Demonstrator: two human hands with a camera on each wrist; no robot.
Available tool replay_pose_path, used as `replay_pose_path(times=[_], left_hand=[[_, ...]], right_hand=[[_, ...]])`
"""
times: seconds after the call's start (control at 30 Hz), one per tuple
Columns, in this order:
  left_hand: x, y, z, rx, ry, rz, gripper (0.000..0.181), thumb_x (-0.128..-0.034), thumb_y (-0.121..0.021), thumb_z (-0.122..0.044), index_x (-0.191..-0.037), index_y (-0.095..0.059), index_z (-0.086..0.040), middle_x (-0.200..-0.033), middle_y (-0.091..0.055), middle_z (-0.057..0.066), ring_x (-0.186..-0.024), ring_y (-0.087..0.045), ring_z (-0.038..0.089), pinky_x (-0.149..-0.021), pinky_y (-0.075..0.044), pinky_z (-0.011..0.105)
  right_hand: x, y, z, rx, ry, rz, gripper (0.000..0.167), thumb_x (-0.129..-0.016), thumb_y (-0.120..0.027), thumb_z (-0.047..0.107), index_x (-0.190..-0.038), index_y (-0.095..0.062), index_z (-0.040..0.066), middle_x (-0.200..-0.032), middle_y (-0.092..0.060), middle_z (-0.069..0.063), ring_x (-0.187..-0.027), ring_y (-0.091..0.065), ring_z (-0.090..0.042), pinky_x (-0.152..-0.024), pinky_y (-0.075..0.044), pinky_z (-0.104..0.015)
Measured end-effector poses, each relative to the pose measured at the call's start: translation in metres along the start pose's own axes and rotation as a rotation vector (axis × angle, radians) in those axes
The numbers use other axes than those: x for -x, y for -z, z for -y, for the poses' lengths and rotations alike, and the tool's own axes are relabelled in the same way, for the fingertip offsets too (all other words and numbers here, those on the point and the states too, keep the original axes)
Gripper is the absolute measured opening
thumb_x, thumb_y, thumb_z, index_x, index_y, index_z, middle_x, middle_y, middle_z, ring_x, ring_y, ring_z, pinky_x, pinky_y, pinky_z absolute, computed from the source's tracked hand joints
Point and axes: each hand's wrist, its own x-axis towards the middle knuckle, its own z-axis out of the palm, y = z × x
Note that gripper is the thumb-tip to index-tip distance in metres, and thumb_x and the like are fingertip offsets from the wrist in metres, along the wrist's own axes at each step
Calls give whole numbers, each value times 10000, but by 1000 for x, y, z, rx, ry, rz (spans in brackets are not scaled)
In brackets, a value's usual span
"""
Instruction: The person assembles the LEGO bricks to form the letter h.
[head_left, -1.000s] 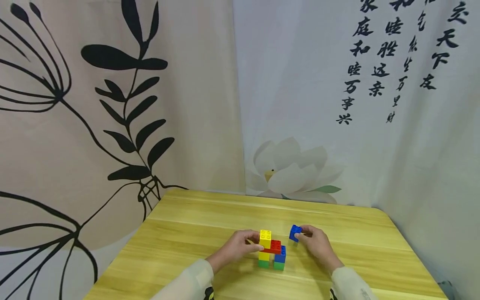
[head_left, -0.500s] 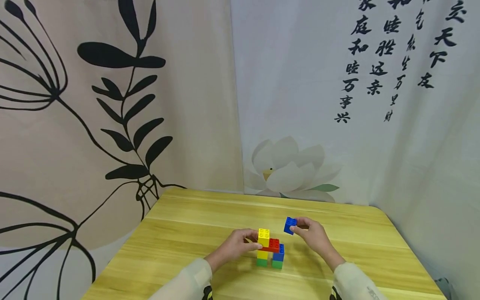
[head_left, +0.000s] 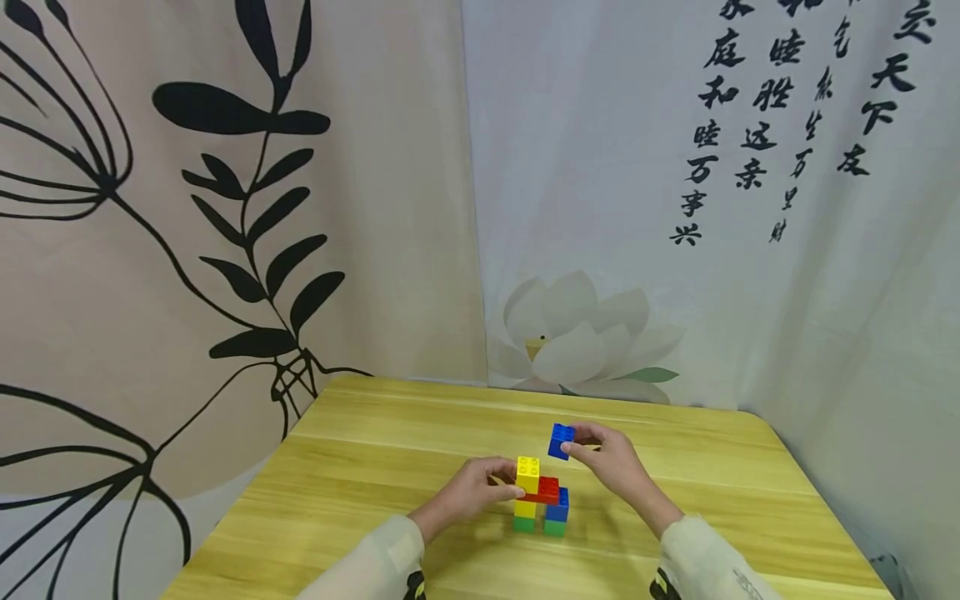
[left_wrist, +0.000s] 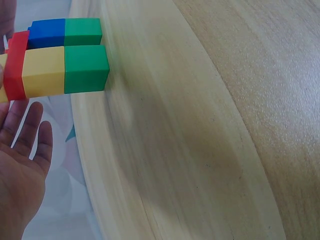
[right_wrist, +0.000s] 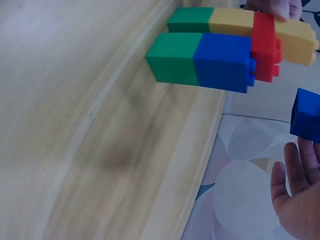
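An upright structure of toy building blocks is at the front middle of the wooden table. Two columns, one a green block under a yellow block, the other a green block under a blue block, carry a red block across them. On its left end sits an upper yellow block. My left hand grips the structure there from the left, thumb in front where upper yellow meets red. With thumb and fingers my right hand pinches a loose blue block, held above and behind the structure.
The wooden table has rounded far corners. Directly behind it hangs a pale curtain printed with plants, a lotus and black writing. Both forearms wear pale sleeves and reach in from the front edge.
My right hand has carried the loose blue block leftward and up, closer to the structure's top. My left hand and the structure stay practically where they were.
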Motion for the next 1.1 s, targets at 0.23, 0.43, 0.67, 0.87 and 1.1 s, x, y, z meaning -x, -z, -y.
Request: replay_pose_path(times=[0.23,0.43,0.67,0.87,1.1], left_hand=[[1,0,-2,-1,3,-1,232,-914,-732,-294,-1121,-723,-190,-973,-675,-92,-925,-601,156,-813,-499,317],[3,1,-3,4,-9,8,235,-919,-727,-280,-1132,-720,-182,-990,-679,-90,-938,-604,158,-824,-502,309],[3,1,-2,5,-20,10,214,-918,-726,-271,-1117,-727,-191,-975,-682,-89,-929,-605,163,-813,-500,305],[2,1,0,0,-17,5,188,-914,-732,-268,-1090,-733,-200,-957,-680,-89,-918,-607,160,-804,-503,293],[2,0,1,-6,-23,3,167,-914,-731,-263,-1073,-733,-212,-956,-679,-88,-907,-607,132,-803,-505,285]], right_hand=[[0,1,12,-29,25,3,425,-902,-744,315,-1249,-659,84,-1084,-684,-34,-995,-628,-236,-840,-552,-391],[5,1,25,-61,82,40,407,-902,-748,289,-1244,-664,84,-1072,-692,-25,-975,-639,-217,-852,-546,-379],[9,-3,36,-78,116,70,393,-899,-752,268,-1240,-670,89,-1066,-692,-16,-932,-638,-193,-819,-551,-354],[13,-6,42,-89,147,123,365,-893,-760,261,-1205,-685,89,-1050,-695,-15,-937,-633,-214,-810,-523,-329],[15,-9,42,-92,155,163,376,-891,-761,270,-1203,-677,78,-1057,-695,-27,-929,-630,-219,-801,-518,-322]])
